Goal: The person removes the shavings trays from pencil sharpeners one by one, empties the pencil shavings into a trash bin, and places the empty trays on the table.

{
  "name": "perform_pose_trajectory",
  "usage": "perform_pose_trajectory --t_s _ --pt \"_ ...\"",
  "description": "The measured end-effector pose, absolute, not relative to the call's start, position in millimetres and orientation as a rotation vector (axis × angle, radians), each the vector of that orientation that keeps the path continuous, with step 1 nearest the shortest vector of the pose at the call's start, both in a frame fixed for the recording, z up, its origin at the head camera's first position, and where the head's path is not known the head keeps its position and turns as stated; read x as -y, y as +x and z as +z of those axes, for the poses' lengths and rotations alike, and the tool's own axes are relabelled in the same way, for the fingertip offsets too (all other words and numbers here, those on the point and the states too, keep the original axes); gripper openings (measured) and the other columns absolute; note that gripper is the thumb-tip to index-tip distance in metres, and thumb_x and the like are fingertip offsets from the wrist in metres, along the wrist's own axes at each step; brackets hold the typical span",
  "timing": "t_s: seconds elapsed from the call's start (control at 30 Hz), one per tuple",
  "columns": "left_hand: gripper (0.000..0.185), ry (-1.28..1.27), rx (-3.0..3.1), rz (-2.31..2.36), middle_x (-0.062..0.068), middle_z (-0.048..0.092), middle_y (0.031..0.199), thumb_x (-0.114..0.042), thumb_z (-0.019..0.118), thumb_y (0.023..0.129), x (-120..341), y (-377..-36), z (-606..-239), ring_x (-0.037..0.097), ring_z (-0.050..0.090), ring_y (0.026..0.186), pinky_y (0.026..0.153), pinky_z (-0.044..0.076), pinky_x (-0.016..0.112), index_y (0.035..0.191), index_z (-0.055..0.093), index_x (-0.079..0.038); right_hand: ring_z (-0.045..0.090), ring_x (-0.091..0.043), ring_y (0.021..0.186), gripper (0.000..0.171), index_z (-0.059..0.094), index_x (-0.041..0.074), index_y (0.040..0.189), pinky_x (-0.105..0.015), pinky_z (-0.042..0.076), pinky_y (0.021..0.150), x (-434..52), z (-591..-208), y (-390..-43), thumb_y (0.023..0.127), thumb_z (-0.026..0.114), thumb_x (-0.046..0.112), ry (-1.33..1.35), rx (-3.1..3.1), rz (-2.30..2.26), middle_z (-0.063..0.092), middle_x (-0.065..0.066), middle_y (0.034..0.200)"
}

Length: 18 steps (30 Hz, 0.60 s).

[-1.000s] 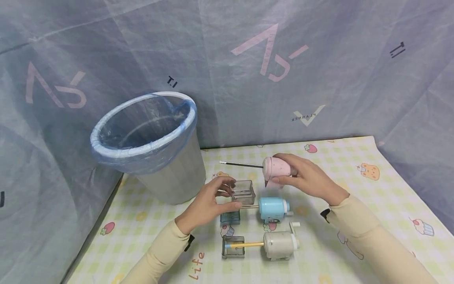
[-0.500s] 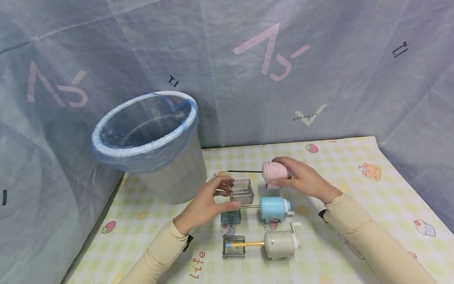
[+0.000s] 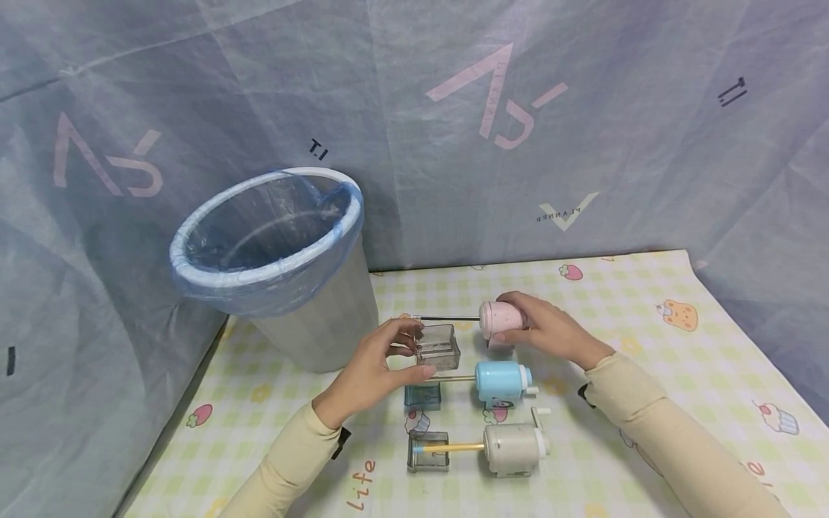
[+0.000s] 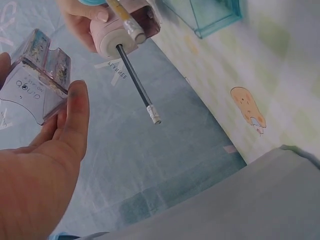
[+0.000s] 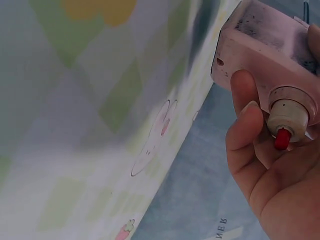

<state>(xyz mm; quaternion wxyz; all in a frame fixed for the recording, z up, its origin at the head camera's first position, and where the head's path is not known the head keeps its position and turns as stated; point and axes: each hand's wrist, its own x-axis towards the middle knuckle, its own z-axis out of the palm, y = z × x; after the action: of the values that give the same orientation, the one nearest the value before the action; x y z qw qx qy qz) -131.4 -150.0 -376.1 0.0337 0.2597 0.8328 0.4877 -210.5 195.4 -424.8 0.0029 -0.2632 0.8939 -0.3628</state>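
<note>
My left hand [image 3: 363, 378] pinches a clear smoky shavings drawer [image 3: 443, 352] between thumb and fingers. Bits of shavings cling inside that drawer [image 4: 42, 92] in the left wrist view. To the right, my right hand [image 3: 560, 334] grips a pink crank pencil sharpener [image 3: 497, 318] around its body. A black pencil [image 4: 132, 77] with a white-tipped end sticks out of its front, and its drawer slot looks hollow. A red-tipped knob [image 5: 282, 139] shows at its back in the right wrist view. Whether the sharpener touches the table is unclear.
Nearer me stand a blue sharpener [image 3: 499, 380] with a pencil in it and a grey sharpener [image 3: 512, 447] holding a yellow pencil [image 3: 456, 447]. Their drawers, one teal [image 3: 422, 397] and one grey [image 3: 427, 464], lie left of them. A lined bin [image 3: 324, 324] stands at the back left.
My right hand has lowered the pink sharpener and its pencil towards the table. My left hand has shifted slightly left with the shavings drawer, which tilts a little more.
</note>
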Motion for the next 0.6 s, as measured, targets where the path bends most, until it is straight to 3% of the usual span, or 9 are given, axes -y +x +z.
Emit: perform_pose_trajectory --t_s 0.13,0.6 --pt "0.067 0.803 -2.558 1.51 0.015 0.062 0.139 -0.022 0.087 0.093 151 -132 -376 0.021 0.067 0.112 0.105 0.056 0.042 0.149 0.054 -0.001 0.064 -0.018 0.098 0.058 0.059 0.009 0.141 -0.042 0.054 0.083 -194 -428 -211 0.095 0.084 0.034 -0.872 -2.789 -1.142 0.07 -0.004 0.118" --pt "0.067 0.807 -2.563 1.508 0.01 0.062 0.138 -0.023 0.087 0.094 149 -133 -376 0.02 0.067 0.112 0.105 0.056 0.04 0.149 0.055 -0.004 0.064 -0.015 0.09 0.052 0.062 0.009 0.133 -0.038 0.055 0.079 -182 -433 -213 0.092 0.087 0.031 -0.935 -2.767 -1.158 0.07 -0.001 0.109"
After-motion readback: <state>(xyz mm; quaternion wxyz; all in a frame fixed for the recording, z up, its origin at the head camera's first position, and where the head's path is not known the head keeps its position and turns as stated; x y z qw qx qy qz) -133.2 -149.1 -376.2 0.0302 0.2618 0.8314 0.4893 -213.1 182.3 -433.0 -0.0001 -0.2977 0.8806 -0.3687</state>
